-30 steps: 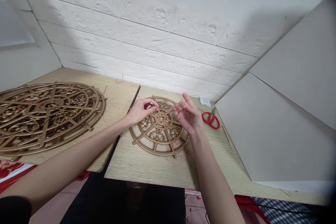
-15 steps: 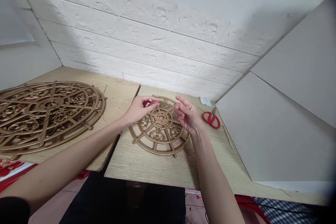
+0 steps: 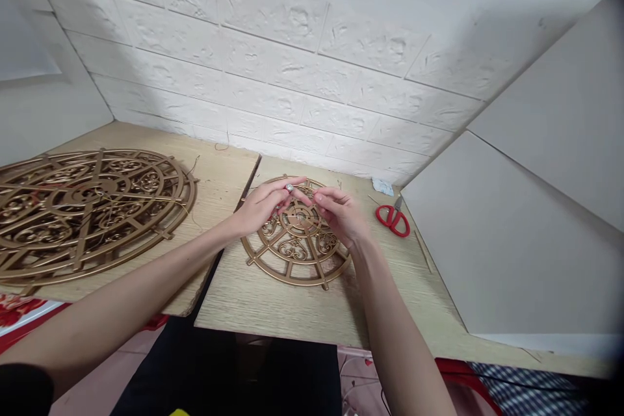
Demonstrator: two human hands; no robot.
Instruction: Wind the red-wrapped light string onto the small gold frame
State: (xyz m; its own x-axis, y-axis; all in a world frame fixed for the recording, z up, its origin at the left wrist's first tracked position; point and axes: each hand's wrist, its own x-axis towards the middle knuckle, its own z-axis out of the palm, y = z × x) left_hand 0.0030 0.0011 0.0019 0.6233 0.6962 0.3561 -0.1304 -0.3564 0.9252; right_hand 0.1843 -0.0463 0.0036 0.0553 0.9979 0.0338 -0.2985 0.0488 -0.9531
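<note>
A small round gold filigree frame [image 3: 295, 248] lies flat on the right wooden board [image 3: 273, 302]. Both my hands hover over its far half, fingertips nearly touching. My left hand [image 3: 263, 206] is closed in a pinch on a small object with a silvery tip; in the earlier frames it showed red. My right hand [image 3: 338, 211] has its fingers curled and pinched toward that object; what they hold, if anything, is too small to see.
A much larger gold filigree frame [image 3: 82, 205] lies on the left board. Red-handled scissors [image 3: 392, 218] rest right of the small frame, with a small white packet [image 3: 381, 186] behind them. A white brick wall stands behind, a grey panel [image 3: 511, 240] on the right.
My right hand has dropped from a raised, spread pose and closed in toward the left hand. The left hand's fingertips have shifted right, meeting it over the small frame.
</note>
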